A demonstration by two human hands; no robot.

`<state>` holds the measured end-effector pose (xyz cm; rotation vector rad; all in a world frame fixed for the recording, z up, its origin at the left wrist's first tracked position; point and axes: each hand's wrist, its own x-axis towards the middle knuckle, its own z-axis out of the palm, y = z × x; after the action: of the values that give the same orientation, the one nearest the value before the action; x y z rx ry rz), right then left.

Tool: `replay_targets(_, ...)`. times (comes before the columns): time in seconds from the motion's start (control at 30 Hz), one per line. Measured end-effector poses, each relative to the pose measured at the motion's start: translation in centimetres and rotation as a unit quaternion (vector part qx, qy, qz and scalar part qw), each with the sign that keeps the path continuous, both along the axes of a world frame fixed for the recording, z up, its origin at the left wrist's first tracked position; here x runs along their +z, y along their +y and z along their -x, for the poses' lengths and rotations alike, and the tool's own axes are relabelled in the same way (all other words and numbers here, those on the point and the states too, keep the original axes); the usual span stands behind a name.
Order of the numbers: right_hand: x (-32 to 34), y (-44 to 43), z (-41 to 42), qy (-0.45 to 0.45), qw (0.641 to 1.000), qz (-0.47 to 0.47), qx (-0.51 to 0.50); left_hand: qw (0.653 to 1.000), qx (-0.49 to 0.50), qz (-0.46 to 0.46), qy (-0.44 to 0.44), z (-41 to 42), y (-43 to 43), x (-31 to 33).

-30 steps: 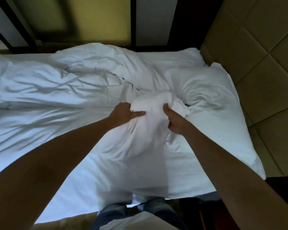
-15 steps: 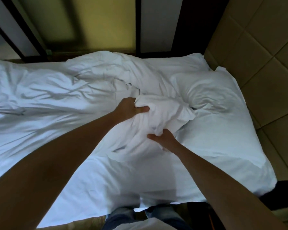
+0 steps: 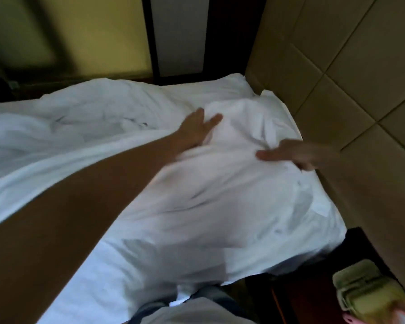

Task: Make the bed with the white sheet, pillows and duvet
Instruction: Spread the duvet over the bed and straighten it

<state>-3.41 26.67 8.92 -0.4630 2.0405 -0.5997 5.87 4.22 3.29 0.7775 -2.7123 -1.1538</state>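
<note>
A white pillow [image 3: 234, 183] lies at the head of the bed, close to the padded headboard [image 3: 337, 94]. My left hand [image 3: 197, 129] lies flat on the pillow's far left side with fingers spread. My right hand [image 3: 290, 155] is blurred by motion; its fingers look straight and touch the pillow's right side. A crumpled white duvet [image 3: 68, 127] covers the bed to the left. The white sheet [image 3: 117, 277] shows along the near edge.
A dark nightstand [image 3: 313, 288] stands at the lower right with a pale folded item [image 3: 369, 293] on it. Dark-framed wall panels [image 3: 150, 38] run behind the bed. My legs press against the near bed edge.
Both hands have let go of the bunched fabric and now lie flat on the pillow. The pillow has shifted toward the headboard, and the view has swung right.
</note>
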Motion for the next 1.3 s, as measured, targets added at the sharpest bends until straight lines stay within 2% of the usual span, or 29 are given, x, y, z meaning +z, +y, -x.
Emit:
replay_targets(0.07,-6.9,3.6,0.6,0.059,0.994,-0.094,-0.021,0.982,-0.076,-0.001,-0.174,-0.8,2.4,-5.5)
replay_targets(0.17,-14.8,7.2,0.8,-0.015,0.98,-0.193,-0.048,0.895,-0.206,0.016,-0.396,-2.4,4.2,-10.6)
replay_targets(0.2,-15.9,7.7,0.8,-0.035,0.974,-0.22,-0.031,0.868,-0.235,0.018,-0.437,-2.5,4.2,-11.1)
replay_targets(0.27,-16.4,6.9,0.9,-0.056,0.978,-0.2,-0.029,0.843,-0.26,0.037,-0.469,-1.7,3.5,-11.2)
replay_targets(0.33,-16.8,5.3,1.9,-0.039,0.987,-0.142,-0.057,0.858,-0.244,0.049,-0.45,-0.3,2.4,-11.4)
replay_targets(0.5,-17.5,-1.0,4.8,0.044,0.997,-0.034,-0.054,0.914,-0.192,0.035,-0.355,4.2,0.2,-12.1)
replay_targets(0.73,-20.1,-8.0,9.5,0.073,0.995,0.005,-0.063,0.949,-0.101,-0.005,-0.298,11.1,-2.0,-15.5)
replay_targets(0.87,-22.5,-10.4,13.2,0.084,0.993,-0.001,-0.085,0.957,-0.032,-0.039,-0.287,15.2,-3.4,-18.5)
replay_targets(1.0,-25.5,-12.9,16.3,0.059,0.989,0.006,-0.133,0.96,0.05,-0.069,-0.265,20.1,-5.3,-21.8)
replay_targets(1.1,-28.4,-14.8,17.4,-0.009,0.985,0.011,-0.174,0.959,0.11,-0.07,-0.251,23.5,-7.4,-24.8)
replay_targets(1.2,-31.4,-16.5,17.3,-0.06,0.982,-0.016,-0.179,0.956,0.161,-0.011,-0.246,26.3,-9.8,-27.6)
replay_targets(1.3,-33.4,-18.0,17.9,-0.114,0.985,0.001,-0.132,0.959,0.148,0.068,-0.23,28.7,-12.9,-29.4)
